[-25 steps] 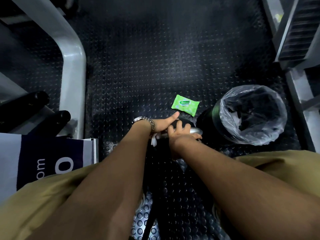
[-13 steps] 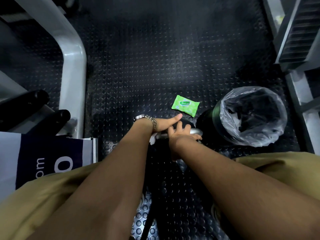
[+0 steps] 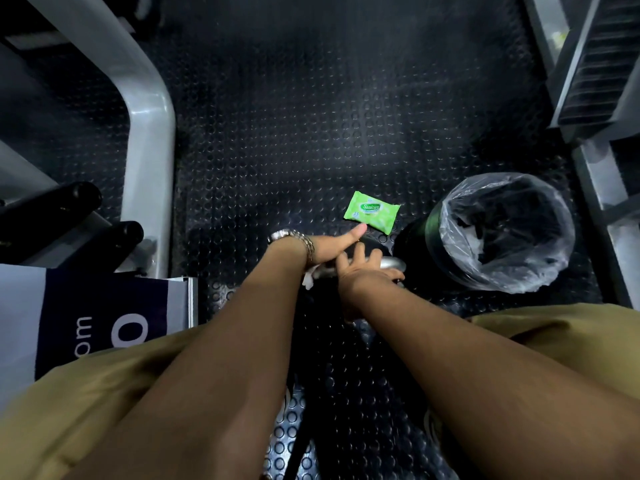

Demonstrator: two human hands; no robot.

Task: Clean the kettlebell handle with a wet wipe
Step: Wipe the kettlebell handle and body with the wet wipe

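The kettlebell stands on the floor between my knees, its dark body mostly hidden under my hands. Only the right end of its silver handle (image 3: pixel 393 263) shows. My left hand (image 3: pixel 325 247), with a wristwatch, wraps the left part of the handle with a white wet wipe (image 3: pixel 308 278) bunched under the palm; its thumb sticks out straight. My right hand (image 3: pixel 363 271) grips the handle just to the right, fingers laid over the bar and touching the left hand.
A green pack of wipes (image 3: pixel 372 211) lies on the studded black rubber floor just beyond my hands. A bin lined with a clear plastic bag (image 3: pixel 450 209) stands right of the kettlebell. Grey machine frames (image 3: pixel 149 140) flank the left and the right.
My left hand with the wipe has slid very slightly to the right along the handle. The right hand keeps its hold.
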